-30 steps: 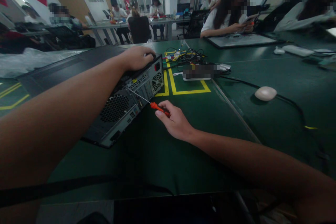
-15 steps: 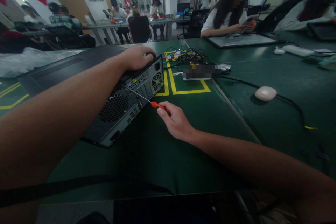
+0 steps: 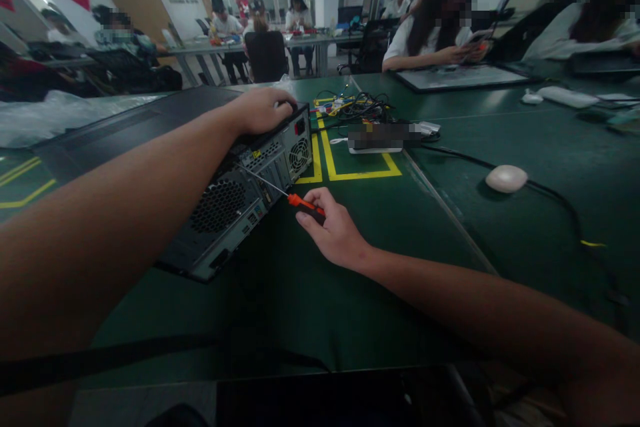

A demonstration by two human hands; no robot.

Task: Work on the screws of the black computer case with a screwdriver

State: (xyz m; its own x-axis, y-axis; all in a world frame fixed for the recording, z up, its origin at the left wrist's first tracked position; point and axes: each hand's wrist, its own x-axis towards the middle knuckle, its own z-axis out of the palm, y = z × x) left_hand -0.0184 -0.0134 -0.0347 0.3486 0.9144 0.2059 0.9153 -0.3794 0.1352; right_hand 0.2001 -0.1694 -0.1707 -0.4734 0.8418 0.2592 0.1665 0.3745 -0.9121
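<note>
A black desktop computer case [image 3: 150,121] lies on the green table with its grey rear panel [image 3: 235,213] toward me. My left hand [image 3: 265,110] is on its upper edge, the fingers curled down around that edge; the fingertips are partly hidden. In my right hand [image 3: 333,230] is a screwdriver [image 3: 305,205] with an orange and black handle, held between thumb and fingers. Its thin metal shaft points up and left to the rear panel, by the slot covers. My left forearm hides part of the case, and the exact contact of the tip is hard to make out.
Behind the case's right end lies a tangle of cables [image 3: 367,107], near a blurred-out box [image 3: 375,137]. Yellow tape [image 3: 360,177] marks the green table [image 3: 400,213]. A pale mouse-shaped object [image 3: 506,178] sits right. Across the table a person [image 3: 425,40] works at a flat panel [image 3: 460,77].
The fingers of my right hand have shifted on the screwdriver, so more of its handle shows. My left hand and the computer case stay in place.
</note>
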